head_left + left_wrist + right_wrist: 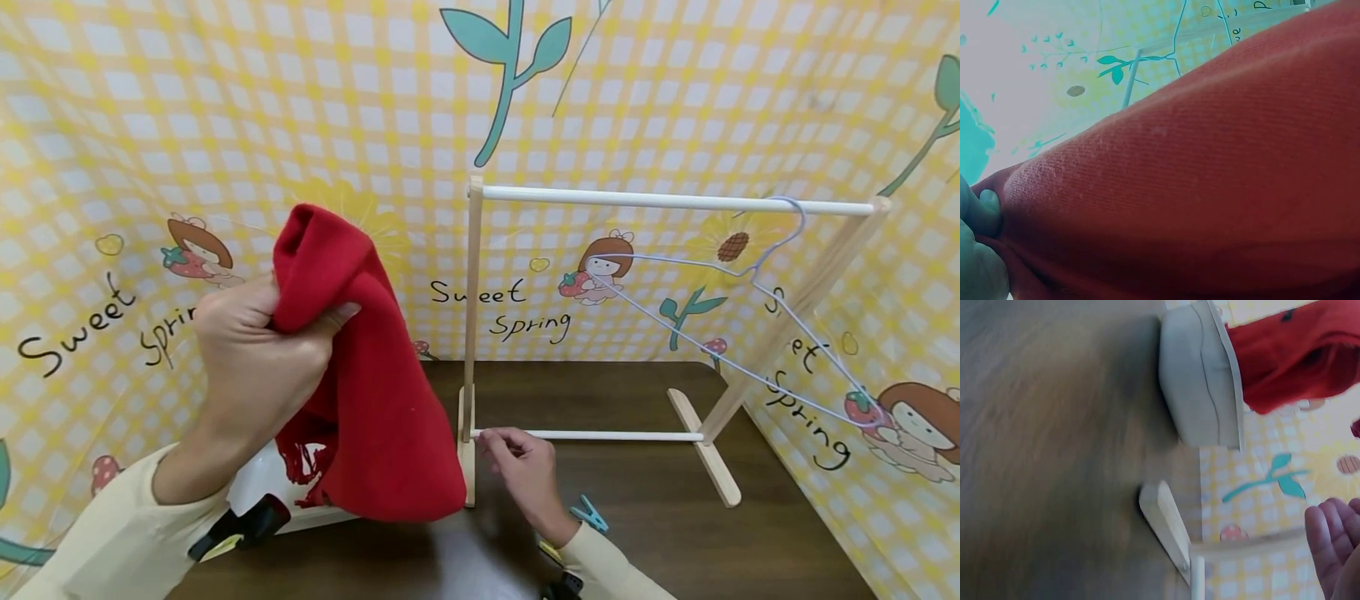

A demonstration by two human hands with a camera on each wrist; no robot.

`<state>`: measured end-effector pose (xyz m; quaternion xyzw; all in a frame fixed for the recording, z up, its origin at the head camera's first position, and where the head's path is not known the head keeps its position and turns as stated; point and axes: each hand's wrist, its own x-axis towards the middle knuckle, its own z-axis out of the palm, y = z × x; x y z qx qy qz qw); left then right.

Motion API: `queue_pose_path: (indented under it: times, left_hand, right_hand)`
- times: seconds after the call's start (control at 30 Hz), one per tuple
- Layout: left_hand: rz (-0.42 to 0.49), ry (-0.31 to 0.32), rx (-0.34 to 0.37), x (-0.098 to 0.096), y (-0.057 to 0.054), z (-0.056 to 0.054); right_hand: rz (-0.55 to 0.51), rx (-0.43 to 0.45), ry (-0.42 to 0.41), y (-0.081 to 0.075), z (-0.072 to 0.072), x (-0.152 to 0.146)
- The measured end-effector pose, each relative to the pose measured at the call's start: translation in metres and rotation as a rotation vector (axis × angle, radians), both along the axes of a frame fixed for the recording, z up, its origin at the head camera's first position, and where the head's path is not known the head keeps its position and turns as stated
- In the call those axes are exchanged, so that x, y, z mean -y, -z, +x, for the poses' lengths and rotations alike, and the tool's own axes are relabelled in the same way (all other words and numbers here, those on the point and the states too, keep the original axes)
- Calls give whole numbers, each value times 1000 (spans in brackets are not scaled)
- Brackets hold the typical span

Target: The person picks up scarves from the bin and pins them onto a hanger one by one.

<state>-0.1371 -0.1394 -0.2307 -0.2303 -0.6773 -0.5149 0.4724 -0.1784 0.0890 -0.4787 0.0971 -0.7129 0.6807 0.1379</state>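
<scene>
My left hand grips a folded red scarf high at the left, thumb over the cloth. The scarf hangs down from it, with dark red fringe at its lower left. In the left wrist view the scarf fills most of the picture and hides what lies behind. My right hand is beside the left post of a wooden rack, overlapping its lower white bar in the head view. Its fingers are loosely bent and hold nothing; the right wrist view shows the fingers extended.
Beneath the scarf stands a white tub, partly hidden in the head view. A lavender wire hanger hangs at the right end of the rack's top bar. A teal clothespin lies on the dark table by the right wrist. Checked cloth surrounds the table.
</scene>
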Motion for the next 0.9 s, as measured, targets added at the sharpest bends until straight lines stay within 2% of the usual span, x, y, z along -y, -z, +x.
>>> queue_pose_path:
  times: [0.2, 0.47, 0.67, 0.9]
  left_hand:
    - [-12, 4, -25, -3, -4, -1]
    - [-46, 17, -45, -8, -9, -4]
    - [-27, -23, -55, -7, -9, -6]
    - [-16, -31, -34, -8, -8, -8]
  right_hand:
    - [-38, -34, 2, -6, -6, -26]
    - [-98, -38, 62, -12, -13, -51]
    - [-87, -21, 61, -8, -12, -58]
    - [-66, 10, 44, -1, -8, -57]
